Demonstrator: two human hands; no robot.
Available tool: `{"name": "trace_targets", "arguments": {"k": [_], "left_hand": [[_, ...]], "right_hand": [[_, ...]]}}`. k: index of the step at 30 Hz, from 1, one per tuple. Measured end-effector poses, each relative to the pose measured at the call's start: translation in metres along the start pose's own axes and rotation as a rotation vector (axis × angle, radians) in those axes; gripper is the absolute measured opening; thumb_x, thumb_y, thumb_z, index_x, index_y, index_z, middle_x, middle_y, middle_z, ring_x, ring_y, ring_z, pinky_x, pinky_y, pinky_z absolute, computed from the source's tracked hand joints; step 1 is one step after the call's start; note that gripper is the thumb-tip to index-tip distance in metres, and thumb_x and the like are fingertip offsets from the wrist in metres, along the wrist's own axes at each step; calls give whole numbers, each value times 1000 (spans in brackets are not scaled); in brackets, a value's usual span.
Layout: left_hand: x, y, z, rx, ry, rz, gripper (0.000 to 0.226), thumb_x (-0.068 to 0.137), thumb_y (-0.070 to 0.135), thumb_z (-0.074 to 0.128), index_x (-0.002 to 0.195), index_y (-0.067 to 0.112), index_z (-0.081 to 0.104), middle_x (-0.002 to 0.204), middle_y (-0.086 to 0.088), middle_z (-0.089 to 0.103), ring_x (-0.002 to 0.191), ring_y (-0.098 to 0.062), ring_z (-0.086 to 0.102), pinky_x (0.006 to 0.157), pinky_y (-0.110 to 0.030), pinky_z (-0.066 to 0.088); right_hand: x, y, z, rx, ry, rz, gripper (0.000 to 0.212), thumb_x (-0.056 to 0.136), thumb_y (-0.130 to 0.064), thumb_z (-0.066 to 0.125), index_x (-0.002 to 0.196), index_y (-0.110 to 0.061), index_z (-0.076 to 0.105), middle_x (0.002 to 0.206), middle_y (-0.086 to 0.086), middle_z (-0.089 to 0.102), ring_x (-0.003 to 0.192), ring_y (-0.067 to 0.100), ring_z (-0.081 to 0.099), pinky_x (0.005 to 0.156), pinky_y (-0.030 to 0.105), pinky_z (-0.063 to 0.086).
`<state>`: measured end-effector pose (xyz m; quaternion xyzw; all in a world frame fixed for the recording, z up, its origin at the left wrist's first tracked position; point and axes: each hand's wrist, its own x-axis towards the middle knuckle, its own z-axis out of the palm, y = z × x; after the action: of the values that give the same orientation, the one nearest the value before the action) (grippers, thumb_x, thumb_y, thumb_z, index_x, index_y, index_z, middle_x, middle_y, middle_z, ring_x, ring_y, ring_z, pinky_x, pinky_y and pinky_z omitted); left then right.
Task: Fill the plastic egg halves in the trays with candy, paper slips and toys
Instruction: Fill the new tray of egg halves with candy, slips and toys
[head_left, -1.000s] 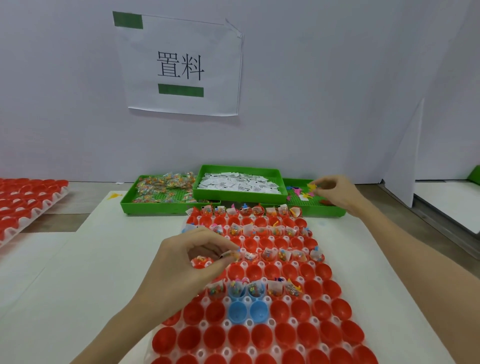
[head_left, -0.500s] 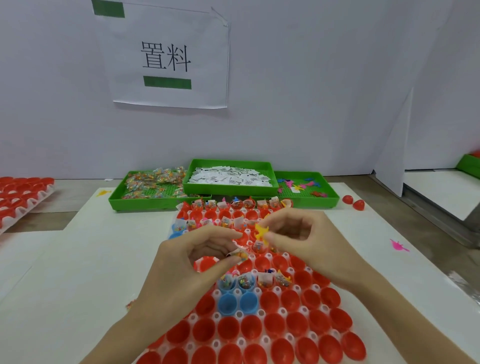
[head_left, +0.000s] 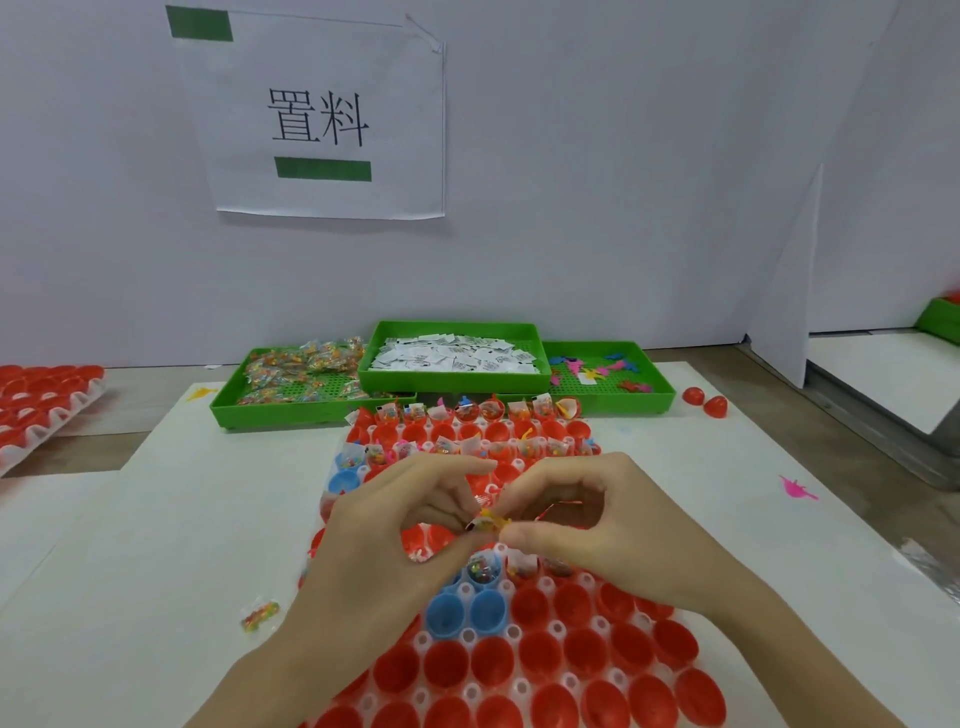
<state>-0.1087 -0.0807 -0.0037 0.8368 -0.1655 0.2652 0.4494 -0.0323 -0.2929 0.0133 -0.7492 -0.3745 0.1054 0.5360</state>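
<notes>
A white tray (head_left: 519, 631) of red and a few blue plastic egg halves lies in front of me; several far halves hold candy, paper slips and toys. Both hands meet above its middle. My left hand (head_left: 384, 540) pinches a small candy packet (head_left: 480, 522) between thumb and fingers. My right hand (head_left: 587, 525) pinches a small yellow toy (head_left: 496, 518) right against that packet. Three green bins stand behind the tray: candy packets (head_left: 306, 371), paper slips (head_left: 452, 356), coloured toys (head_left: 602, 371).
A loose candy packet (head_left: 260, 614) lies on the white mat left of the tray. A pink toy (head_left: 797, 488) lies on the mat at right. Two loose red halves (head_left: 704, 400) sit beside the toy bin. Another tray of red halves (head_left: 41, 405) is at far left.
My right hand has come back from the toy bin with a yellow toy and now meets my left hand over the tray's middle. My left hand has kept hold of the packet.
</notes>
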Motion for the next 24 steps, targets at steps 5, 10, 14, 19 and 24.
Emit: {"name": "trace_targets", "arguments": {"k": [5,10,14,19,24], "left_hand": [[11,14,9,150,-14,150,47,78,8,87,121,19,73,95,10,66,85,-8,70,78,-20,60],[15,26,26,197,-70,170,26,83,24,83,107,19,75,94,15,66,83,1,63,77,-13,54],[7,34,45,298,-435,296,30,101,48,57,102,28,79,96,20,72,88,-8,51,84,-18,41],[2,38,55,464,-584,467,43,108,51,40,102,34,79,95,23,72,83,-8,54,82,-21,45],[1,33,57,561,-585,523,41,103,55,42,100,39,79,101,22,70,84,-6,57,75,-18,50]], "right_hand": [[-3,1,-13,-84,4,-10,14,85,-19,83,98,-23,78,92,-4,77,86,16,74,82,30,61],[-11,0,-49,-152,-50,69,11,86,-30,83,95,-24,79,89,-2,77,81,16,73,77,28,60],[-17,9,-64,-238,-95,191,9,85,-29,84,90,-22,80,86,-3,78,79,13,73,71,21,56],[-17,19,-63,-321,-166,255,8,86,-29,83,91,-25,79,86,-5,77,80,11,73,74,22,58],[-18,20,-58,-440,-154,271,13,85,-27,82,94,-34,75,85,-6,74,79,8,70,71,19,56]]}}
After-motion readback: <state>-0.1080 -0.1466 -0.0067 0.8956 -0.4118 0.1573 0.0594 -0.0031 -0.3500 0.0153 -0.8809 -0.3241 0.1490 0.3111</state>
